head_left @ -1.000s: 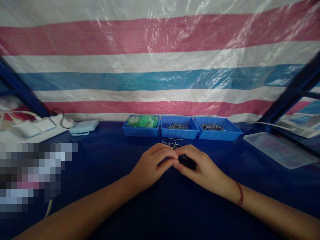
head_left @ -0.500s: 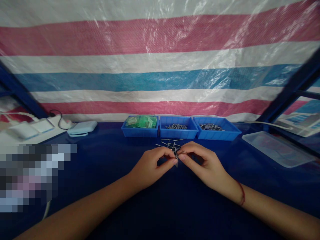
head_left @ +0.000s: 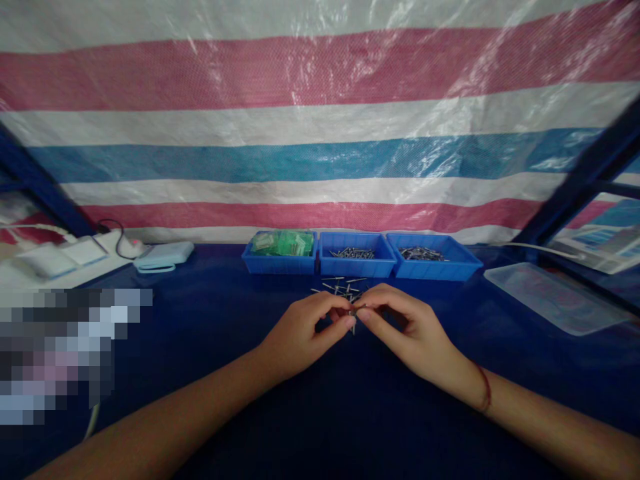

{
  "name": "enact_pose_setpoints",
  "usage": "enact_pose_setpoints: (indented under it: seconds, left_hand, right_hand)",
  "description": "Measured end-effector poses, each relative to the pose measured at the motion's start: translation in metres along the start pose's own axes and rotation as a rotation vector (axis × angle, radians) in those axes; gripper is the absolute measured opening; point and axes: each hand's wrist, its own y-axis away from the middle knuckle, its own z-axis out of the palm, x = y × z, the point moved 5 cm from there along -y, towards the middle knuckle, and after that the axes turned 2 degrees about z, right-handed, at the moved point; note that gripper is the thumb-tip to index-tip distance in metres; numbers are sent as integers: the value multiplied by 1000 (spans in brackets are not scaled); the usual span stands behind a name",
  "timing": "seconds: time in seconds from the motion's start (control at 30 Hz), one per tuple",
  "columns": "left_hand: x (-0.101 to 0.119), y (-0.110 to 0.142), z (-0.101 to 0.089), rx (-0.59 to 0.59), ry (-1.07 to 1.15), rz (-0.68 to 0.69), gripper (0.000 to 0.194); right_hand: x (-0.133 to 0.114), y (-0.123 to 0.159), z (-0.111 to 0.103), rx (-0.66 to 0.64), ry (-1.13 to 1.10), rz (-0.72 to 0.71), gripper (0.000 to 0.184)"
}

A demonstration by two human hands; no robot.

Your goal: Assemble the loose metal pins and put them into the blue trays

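Note:
Fingertips nearly meeting, my two hands work over the middle of the blue table. My left hand point(head_left: 305, 327) is closed in a pinch of thumb and forefinger on a small metal rivet point(head_left: 353, 325), whose thin end shows below the fingertips. My right hand point(head_left: 413, 327), with a red string round the wrist, is also pinched shut on a thin piece of metal that looks like a rivet, mostly covered by the fingers. Just behind the fingertips lies a loose pile of silver rivets point(head_left: 346, 288), partly hidden by my hands.
Three blue bins stand in a row behind the pile: the left bin point(head_left: 283, 265) holds green packets, the middle bin point(head_left: 357, 267) and right bin point(head_left: 435, 270) small metal parts. A clear plastic lid point(head_left: 555, 300) lies right. Left are a power strip point(head_left: 95, 260) and light-blue case point(head_left: 165, 257).
My left fingertips have shifted very slightly at the pinch. Otherwise the hands, pile and bins stay where they were.

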Motion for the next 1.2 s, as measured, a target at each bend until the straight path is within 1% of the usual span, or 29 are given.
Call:
enact_pose_setpoints:
  seconds: [0.23,0.4,0.6,0.77,0.9,0.97,1.03,1.07,1.13,1.2]
  left_hand:
    - [0,-1,1,-8,4,12,12]
    - [1,-1,-1,44,3,14,9]
    - [0,1,-5,134,-18,-22,8]
    - [1,1,-8,192,-23,-6,5]
    - [1,1,-9,198,-28,-5,6]
    - [1,1,-9,185,-27,-21,7]
    - [-1,1,-8,177,-27,-37,9]
    - [-1,1,-8,175,-28,-44,10]
    - [-2,1,-8,175,-35,-50,12]
    - [-1,2,-8,169,-45,-48,12]
  right_hand:
    - [-1,0,0,0,12,-23,6]
    - [-2,0,-1,26,15,-22,3]
    - [-1,-1,-2,37,32,-25,2]
    - [5,-1,-2,32,57,5,6]
    - [7,-1,1,-13,93,12,8]
    - [8,-2,0,-11,113,4,9]
    - [10,-6,-8,53,154,-21,10]
    - [12,-9,-15,122,192,-37,10]
    - [20,-14,-38,330,300,-58,12]
    - [31,-17,-66,570,440,-29,14]
